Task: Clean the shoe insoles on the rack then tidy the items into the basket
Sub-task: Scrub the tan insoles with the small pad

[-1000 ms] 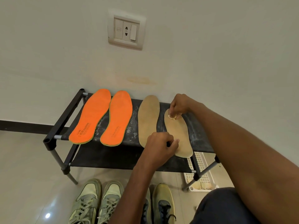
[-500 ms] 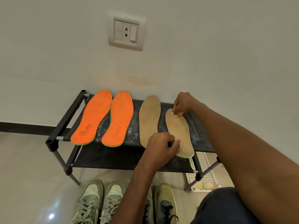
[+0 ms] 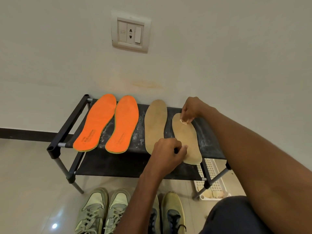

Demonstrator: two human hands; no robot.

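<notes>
Two orange insoles (image 3: 96, 123) (image 3: 123, 124) lie on the left of the black shoe rack (image 3: 67, 132). Two tan insoles lie on its right: one (image 3: 155, 124) lies free, the other (image 3: 186, 139) is under both hands. My right hand (image 3: 191, 108) pinches a small pale wad (image 3: 184, 122) and presses it on the far end of that right tan insole. My left hand (image 3: 167, 154) pinches the insole's near left edge with curled fingers, holding it down. A white slotted basket (image 3: 213, 181) stands on the floor under the rack's right end.
Two pairs of sneakers (image 3: 104, 211) (image 3: 170, 215) stand on the floor in front of the rack. The wall with a socket plate (image 3: 130, 32) rises right behind the rack. My knee (image 3: 236, 215) is at the lower right. Pale lumps lie in the basket.
My right hand with the wad has slid along the tan insole toward its far end. My left hand has kept its hold on the insole's near edge.
</notes>
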